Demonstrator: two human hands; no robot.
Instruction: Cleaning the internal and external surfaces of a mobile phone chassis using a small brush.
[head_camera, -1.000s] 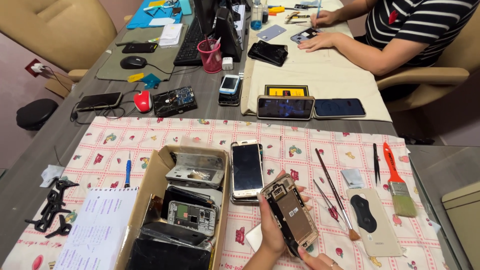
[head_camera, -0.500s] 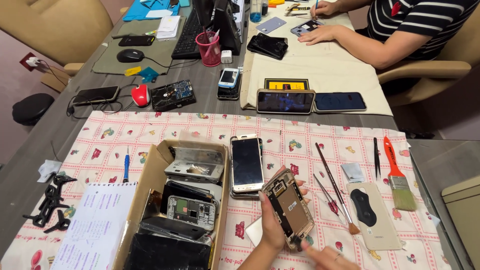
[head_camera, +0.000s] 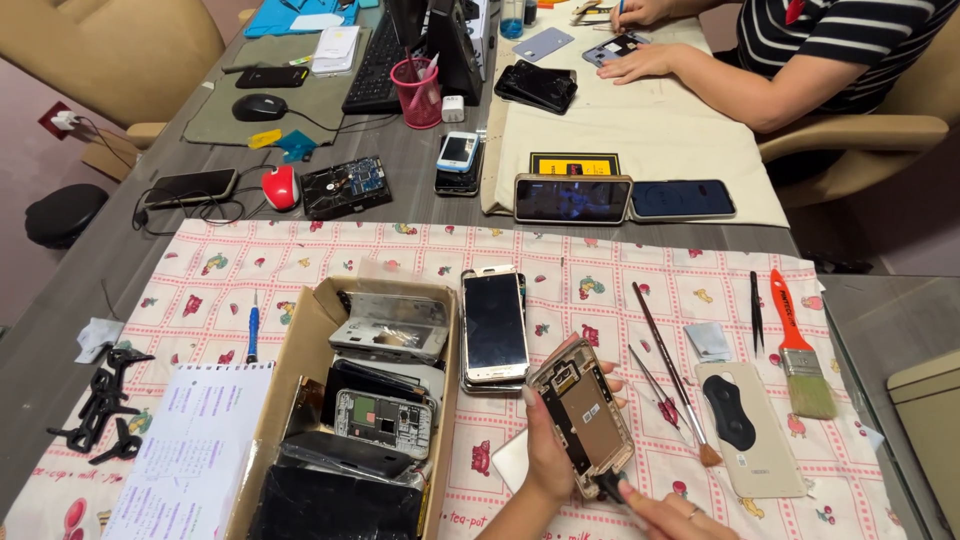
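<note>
The left hand (head_camera: 548, 455) grips an opened gold-coloured phone frame with bare inner parts (head_camera: 583, 412), tilted upright above the patterned tablecloth on the table (head_camera: 300, 250). The right hand (head_camera: 665, 512) pinches a small dark tool (head_camera: 608, 487) at the frame's lower end. Likely a dismantling step, calling for steady prying. Just left lies a dark-screened phone (head_camera: 494, 325), then a cardboard box of phone parts (head_camera: 300, 400); thin brushes (head_camera: 672, 372) lie right.

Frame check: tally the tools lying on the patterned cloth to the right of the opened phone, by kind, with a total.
Paintbrush: 1
Thin brushes: 2
Tweezers: 1
Total: 4
The left hand holds the opened phone; the right hand touches its lower end.
</note>
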